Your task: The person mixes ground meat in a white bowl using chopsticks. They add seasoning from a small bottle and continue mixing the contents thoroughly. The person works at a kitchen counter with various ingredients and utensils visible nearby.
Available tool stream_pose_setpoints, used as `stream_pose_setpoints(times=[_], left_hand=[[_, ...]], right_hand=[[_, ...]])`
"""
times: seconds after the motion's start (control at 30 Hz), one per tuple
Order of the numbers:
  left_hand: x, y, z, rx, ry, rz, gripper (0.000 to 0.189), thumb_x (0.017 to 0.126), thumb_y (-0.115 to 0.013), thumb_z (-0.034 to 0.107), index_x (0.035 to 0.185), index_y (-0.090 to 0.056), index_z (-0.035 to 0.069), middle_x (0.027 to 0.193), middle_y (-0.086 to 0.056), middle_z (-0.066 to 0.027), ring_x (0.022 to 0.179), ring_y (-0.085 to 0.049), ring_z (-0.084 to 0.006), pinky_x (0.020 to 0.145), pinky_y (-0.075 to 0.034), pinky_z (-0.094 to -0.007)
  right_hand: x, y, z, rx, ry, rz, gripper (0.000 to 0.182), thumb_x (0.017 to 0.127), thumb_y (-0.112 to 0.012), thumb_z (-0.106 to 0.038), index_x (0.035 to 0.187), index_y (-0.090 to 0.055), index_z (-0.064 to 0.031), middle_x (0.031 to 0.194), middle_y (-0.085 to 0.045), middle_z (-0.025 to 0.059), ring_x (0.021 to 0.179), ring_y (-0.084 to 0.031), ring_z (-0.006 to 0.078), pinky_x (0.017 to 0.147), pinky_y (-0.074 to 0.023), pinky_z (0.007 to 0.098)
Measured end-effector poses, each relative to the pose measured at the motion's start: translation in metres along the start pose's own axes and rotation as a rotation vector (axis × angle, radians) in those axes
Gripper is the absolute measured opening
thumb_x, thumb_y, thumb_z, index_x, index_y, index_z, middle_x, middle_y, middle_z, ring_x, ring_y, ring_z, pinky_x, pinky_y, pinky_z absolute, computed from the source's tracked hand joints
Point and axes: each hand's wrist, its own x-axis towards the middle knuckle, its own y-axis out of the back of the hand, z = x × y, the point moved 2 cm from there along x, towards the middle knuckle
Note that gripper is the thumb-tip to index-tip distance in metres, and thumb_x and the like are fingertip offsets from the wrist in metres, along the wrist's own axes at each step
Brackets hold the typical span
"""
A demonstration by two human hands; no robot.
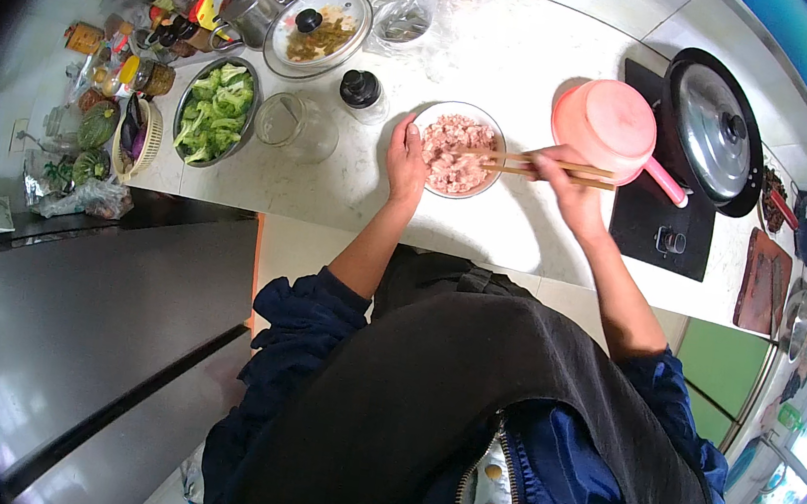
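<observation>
A white bowl [498,125] of raw minced meat [457,154] rests on the pale countertop in front of me. My left hand [407,160] is cupped against the bowl's left side, with the thumb up at the rim. In my right hand [568,191] is a pair of wooden chopsticks [517,160], their tips down in the meat; the hand is slightly blurred. A black-capped glass bottle [362,96] and an open glass jar [298,127] stand left of the bowl.
Broccoli fills a metal bowl [245,134] at the left, near a glass-lidded dish [317,31] and several seasoning jars. To the right, an upturned pink saucepan [608,126] sits before a black cooktop [658,242] with a lidded wok [713,131]. A cutting board [761,284] lies farther right.
</observation>
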Motion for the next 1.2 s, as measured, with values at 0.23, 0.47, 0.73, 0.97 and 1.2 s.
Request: stream_pose_setpoints(times=[0.23, 0.47, 0.73, 0.97, 1.2], left_hand=[[-0.007, -0.006, -0.002, 0.132, -0.132, 0.068, 0.038, 0.095, -0.033, 0.024, 0.122, -0.045, 0.0, 0.115, -0.054, -0.0172, 0.105, -0.051, -0.0273, 0.09, -0.039, -0.0342], [-0.01, -0.007, 0.001, 0.023, -0.059, 0.063, 0.043, 0.095, -0.03, 0.029, 0.126, -0.042, 0.001, 0.121, -0.049, -0.0183, 0.109, -0.049, -0.0284, 0.094, -0.036, -0.0339], [-0.011, -0.001, -0.008, 0.092, -0.071, 0.063, 0.042, 0.095, -0.031, 0.028, 0.125, -0.043, 0.0, 0.121, -0.049, -0.0183, 0.111, -0.047, -0.0279, 0.094, -0.036, -0.0337], [-0.012, -0.011, -0.008, 0.093, -0.089, 0.11, 0.041, 0.095, -0.032, 0.028, 0.124, -0.044, 0.002, 0.121, -0.049, -0.0188, 0.111, -0.047, -0.0296, 0.094, -0.036, -0.035], [-0.012, -0.007, -0.007, 0.128, -0.09, 0.155, 0.041, 0.095, -0.032, 0.029, 0.121, -0.046, 0.001, 0.117, -0.052, -0.0189, 0.108, -0.05, -0.0304, 0.092, -0.037, -0.0353]], right_hand=[[0.012, -0.027, 0.02, -0.174, 0.097, 0.133, 0.015, 0.087, -0.055, -0.01, 0.088, -0.058, 0.0042, 0.074, -0.06, 0.0072, 0.066, -0.057, 0.0119, 0.063, -0.0485, 0.0242], [0.0, -0.049, -0.01, -0.109, 0.164, 0.012, 0.014, 0.086, -0.057, -0.01, 0.085, -0.061, 0.003, 0.077, -0.061, 0.0061, 0.07, -0.055, 0.0095, 0.064, -0.0469, 0.0226], [0.025, -0.003, -0.001, 0.063, 0.036, 0.099, 0.015, 0.087, -0.056, -0.011, 0.082, -0.059, 0.0031, 0.069, -0.059, 0.0062, 0.062, -0.054, 0.0093, 0.057, -0.0464, 0.0221], [0.006, -0.047, 0.011, -0.259, 0.369, -0.067, 0.012, 0.082, -0.06, -0.007, 0.092, -0.063, -0.0012, 0.085, -0.065, 0.0063, 0.079, -0.061, 0.0157, 0.072, -0.0482, 0.0273], [-0.02, -0.036, -0.025, -0.177, 0.137, -0.159, 0.013, 0.083, -0.06, -0.007, 0.091, -0.062, 0.0028, 0.086, -0.064, 0.0105, 0.08, -0.059, 0.0156, 0.073, -0.0472, 0.0265]])
